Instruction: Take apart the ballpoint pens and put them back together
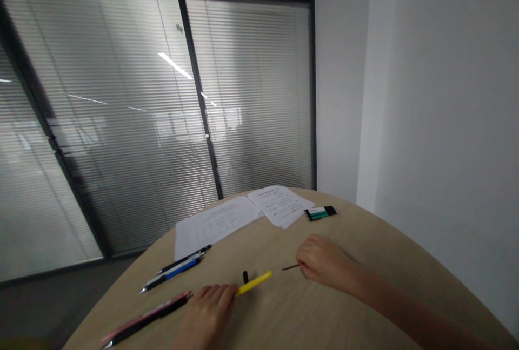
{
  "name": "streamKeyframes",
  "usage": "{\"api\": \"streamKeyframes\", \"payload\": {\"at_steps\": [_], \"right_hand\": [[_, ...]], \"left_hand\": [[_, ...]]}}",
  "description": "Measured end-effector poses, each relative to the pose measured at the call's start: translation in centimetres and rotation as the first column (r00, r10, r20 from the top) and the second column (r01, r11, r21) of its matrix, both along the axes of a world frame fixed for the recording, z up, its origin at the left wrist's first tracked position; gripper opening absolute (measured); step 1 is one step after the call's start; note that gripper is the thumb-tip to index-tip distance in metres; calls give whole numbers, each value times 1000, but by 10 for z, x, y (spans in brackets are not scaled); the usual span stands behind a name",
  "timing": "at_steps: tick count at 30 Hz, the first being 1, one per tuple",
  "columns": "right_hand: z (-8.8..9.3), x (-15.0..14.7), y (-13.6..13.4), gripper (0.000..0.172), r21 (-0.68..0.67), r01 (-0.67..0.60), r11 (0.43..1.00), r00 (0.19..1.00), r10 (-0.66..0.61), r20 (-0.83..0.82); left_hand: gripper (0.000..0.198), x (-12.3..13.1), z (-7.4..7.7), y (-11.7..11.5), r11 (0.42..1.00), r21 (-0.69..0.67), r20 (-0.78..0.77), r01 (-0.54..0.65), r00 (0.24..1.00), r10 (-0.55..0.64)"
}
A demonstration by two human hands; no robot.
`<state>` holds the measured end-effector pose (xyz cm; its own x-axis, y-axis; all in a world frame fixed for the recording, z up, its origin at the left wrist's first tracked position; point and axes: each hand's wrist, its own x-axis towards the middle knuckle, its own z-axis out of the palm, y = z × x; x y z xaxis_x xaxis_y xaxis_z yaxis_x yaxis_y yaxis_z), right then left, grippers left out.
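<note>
Head view: well inside the curved far edge of the round table [365, 234], I'm watching the left hand [211, 305] gripping a yellow tube [256, 282] in closed fingers, the right hand [323, 261] pinching a thin dark rod [290, 267] beyond its tip, and a small black cap [245, 276] risking a topple should the tube swing.

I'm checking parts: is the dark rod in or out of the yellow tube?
Out: a gap separates the dark rod and yellow tube.

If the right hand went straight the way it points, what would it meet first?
Likely the yellow tube in the left hand: the dark rod in the right hand points towards its tip; depth is unclear.
</note>
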<state>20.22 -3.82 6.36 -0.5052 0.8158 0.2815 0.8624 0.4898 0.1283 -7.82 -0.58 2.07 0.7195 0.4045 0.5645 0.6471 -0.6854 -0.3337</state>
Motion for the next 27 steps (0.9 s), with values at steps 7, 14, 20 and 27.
{"api": "streamKeyframes", "payload": {"at_steps": [7,14,20,27], "right_hand": [[5,-2,-4,13,24,-13,1000,1000,13,4],[-1,-3,-2,15,35,-30,999,999,30,20],[-2,-5,-5,14,42,-96,995,993,93,75],[2,-18,-19,13,-77,-175,982,983,170,-68]], "left_hand": [[29,2,-3,-2,999,-35,-32,-26,999,25],[26,4,-5,-4,994,-92,-46,-51,998,47],[26,12,-6,-8,997,-75,-56,21,998,-26],[25,17,-9,-14,993,-60,-19,97,995,-99]]}}
